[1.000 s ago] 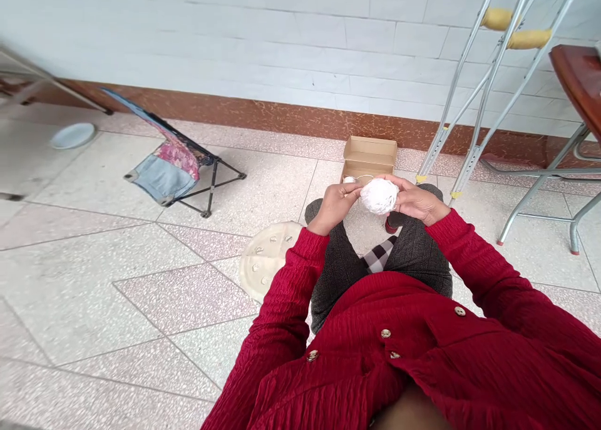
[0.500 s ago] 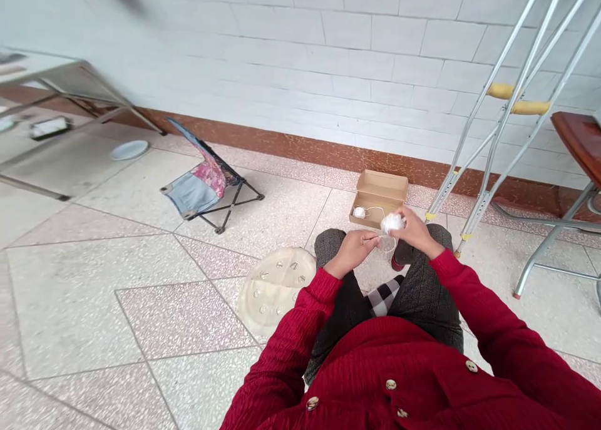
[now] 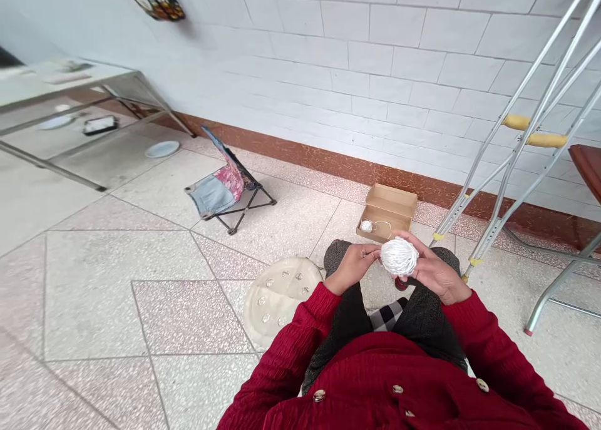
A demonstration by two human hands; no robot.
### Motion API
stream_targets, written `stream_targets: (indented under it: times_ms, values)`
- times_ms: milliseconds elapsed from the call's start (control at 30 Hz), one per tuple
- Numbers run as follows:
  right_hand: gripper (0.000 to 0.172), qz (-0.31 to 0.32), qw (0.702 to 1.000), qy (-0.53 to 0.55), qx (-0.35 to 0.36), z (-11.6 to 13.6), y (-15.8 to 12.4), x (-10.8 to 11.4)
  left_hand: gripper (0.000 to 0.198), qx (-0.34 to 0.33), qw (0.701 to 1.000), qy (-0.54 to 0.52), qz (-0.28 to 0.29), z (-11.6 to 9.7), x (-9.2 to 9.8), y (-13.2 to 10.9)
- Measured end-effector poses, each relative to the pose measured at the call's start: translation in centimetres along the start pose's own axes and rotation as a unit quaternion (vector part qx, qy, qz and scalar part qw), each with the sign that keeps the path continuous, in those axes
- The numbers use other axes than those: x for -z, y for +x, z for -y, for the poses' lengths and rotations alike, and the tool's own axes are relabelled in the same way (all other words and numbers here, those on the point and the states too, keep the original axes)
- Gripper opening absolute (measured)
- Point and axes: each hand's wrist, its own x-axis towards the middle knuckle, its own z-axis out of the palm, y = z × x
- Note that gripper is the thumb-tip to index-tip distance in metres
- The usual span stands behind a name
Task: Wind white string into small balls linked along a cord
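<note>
My right hand [image 3: 436,272] is wrapped round a ball of white yarn [image 3: 399,256], held above my knees. Close against the ball's left side, my left hand [image 3: 355,264] has its thumb and fingers pinched together; the strand was between them a moment ago, and it is too small to make out there now. On the floor just beyond my knees lies an open cardboard box [image 3: 389,199]. Inside it sits a smaller ball of white yarn [image 3: 366,226], from which a loose strand curves toward my hands.
A round cream mat [image 3: 270,302] lies by my left knee. Farther left stand a small folding chair [image 3: 228,183] and a metal-framed table [image 3: 101,86], with a plate [image 3: 162,149] on the floor. Crutches [image 3: 509,167] lean on the wall at right, near a metal-legged chair [image 3: 585,167].
My right hand has turned the yarn ball so that its wound side faces up. My left hand has moved close to the ball, and the view has shifted left.
</note>
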Motion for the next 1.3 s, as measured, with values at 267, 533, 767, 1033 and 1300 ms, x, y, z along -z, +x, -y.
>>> stream_targets:
  times_ms: [267,533,767,1033,1300]
  values:
    - [0.054,-0.269,0.891,-0.324,0.169,3.3,5.3,2.2,0.040,-0.010,0.997,-0.005,0.079,-0.7,-1.6,-0.6]
    - [0.054,-0.136,0.935,-0.327,-0.005,-2.7,5.2,4.0,0.024,-0.145,0.970,0.196,-0.003,-2.1,3.3,2.7]
    - [0.058,-0.009,0.999,-0.017,-0.031,1.4,2.2,0.5,0.033,-0.137,0.986,0.093,-0.032,-1.9,3.5,4.8]
    - [0.051,-0.176,0.959,-0.169,0.142,7.0,5.2,3.3,0.039,-0.039,0.998,0.019,0.034,-0.9,-1.5,5.7]
    - [0.051,-0.228,0.841,-0.483,0.085,2.7,6.6,10.2,0.029,-0.081,0.991,0.100,0.027,-2.5,-1.3,7.3]
